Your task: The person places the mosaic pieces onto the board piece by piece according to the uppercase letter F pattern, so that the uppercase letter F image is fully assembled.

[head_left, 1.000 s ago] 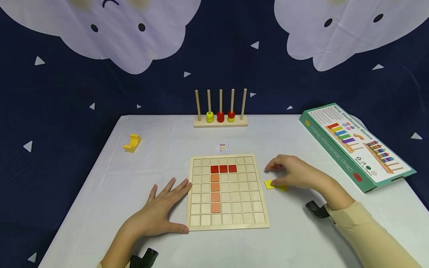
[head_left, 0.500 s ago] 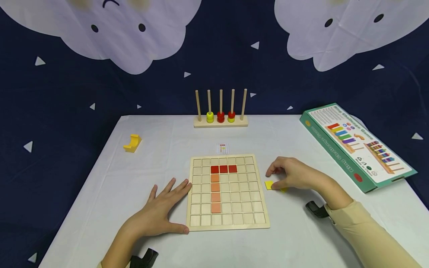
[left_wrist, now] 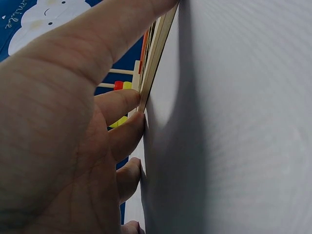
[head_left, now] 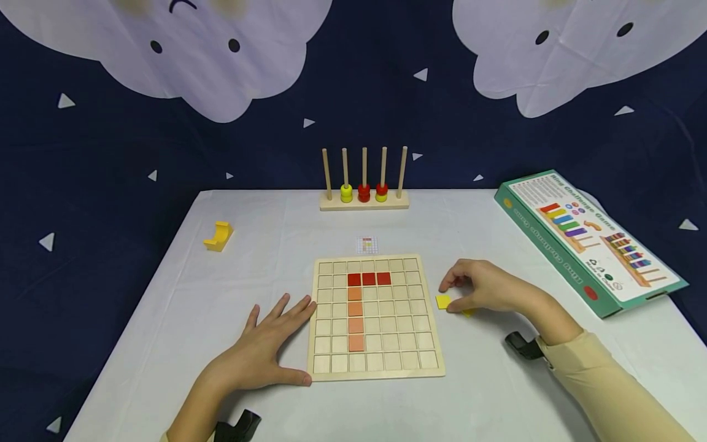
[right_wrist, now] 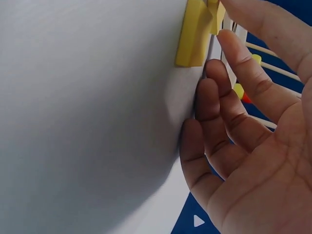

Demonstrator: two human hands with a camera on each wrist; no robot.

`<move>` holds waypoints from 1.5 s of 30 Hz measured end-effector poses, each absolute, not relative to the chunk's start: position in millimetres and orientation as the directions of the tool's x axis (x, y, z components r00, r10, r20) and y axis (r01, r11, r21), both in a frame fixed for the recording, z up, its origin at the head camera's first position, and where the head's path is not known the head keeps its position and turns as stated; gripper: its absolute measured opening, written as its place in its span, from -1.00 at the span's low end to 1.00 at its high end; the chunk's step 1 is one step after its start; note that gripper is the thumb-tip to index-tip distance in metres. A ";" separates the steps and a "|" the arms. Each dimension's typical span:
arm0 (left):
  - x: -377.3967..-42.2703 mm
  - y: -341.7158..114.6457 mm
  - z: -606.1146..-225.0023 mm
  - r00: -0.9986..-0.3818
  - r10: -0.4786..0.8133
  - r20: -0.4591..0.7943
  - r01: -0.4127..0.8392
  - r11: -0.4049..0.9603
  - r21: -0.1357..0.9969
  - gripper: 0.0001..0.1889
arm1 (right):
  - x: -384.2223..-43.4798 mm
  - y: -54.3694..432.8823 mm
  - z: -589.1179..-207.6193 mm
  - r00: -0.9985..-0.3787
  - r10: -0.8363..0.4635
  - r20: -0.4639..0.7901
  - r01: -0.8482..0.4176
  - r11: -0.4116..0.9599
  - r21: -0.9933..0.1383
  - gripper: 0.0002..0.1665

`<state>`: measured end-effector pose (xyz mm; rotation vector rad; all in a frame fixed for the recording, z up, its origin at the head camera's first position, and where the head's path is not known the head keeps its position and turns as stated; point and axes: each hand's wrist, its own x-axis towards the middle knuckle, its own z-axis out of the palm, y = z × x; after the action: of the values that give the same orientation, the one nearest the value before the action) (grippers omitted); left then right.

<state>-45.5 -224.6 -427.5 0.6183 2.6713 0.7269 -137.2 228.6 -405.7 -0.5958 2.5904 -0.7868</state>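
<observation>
A wooden grid board point(head_left: 386, 344) lies on the white-covered table, holding three red tiles point(head_left: 368, 279) in a row and a column of orange and salmon tiles point(head_left: 355, 309). My left hand point(head_left: 262, 353) is spread flat beside it, thumb and fingertips at its left edge. To the right of the board, the thumb of my right hand point(head_left: 480, 285) touches the corner of a yellow square tile point(head_left: 443, 301); the index fingertip is just past its far edge. A second yellow piece point(right_wrist: 192, 36) lies under that hand, mostly hidden in the head view.
Behind the board are a small printed pattern card point(head_left: 367, 245) and a peg stand point(head_left: 364, 204) with yellow and red rings. A yellow curved block point(head_left: 218, 236) sits at the far left. The green game box point(head_left: 591, 242) lies at the right.
My right hand has shifted slightly toward the table's near side, the index fingertip coming down closer to the yellow tile. My left hand and the board have stayed put.
</observation>
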 end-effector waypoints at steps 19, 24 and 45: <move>-44.9 -225.9 -424.9 -0.861 0.481 -0.163 0.332 0.776 0.537 0.30 | -139.4 231.8 -410.7 -0.834 -0.511 -0.207 -0.308 0.744 -0.593 -0.70; -45.1 -225.7 -424.7 -0.862 0.480 -0.165 0.331 0.778 0.534 0.30 | -143.2 230.8 -407.1 -0.837 -0.513 -0.190 -0.318 0.739 -0.594 -0.67; -45.1 -225.7 -426.8 -0.860 0.477 -0.180 0.321 0.781 0.536 0.30 | -153.9 169.6 -402.8 -0.833 -0.547 -0.087 -0.370 0.667 -0.647 -0.71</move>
<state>-45.1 -225.7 -426.8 0.6136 2.6676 0.7222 -153.9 169.6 -402.8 -0.7339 2.6094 -0.9245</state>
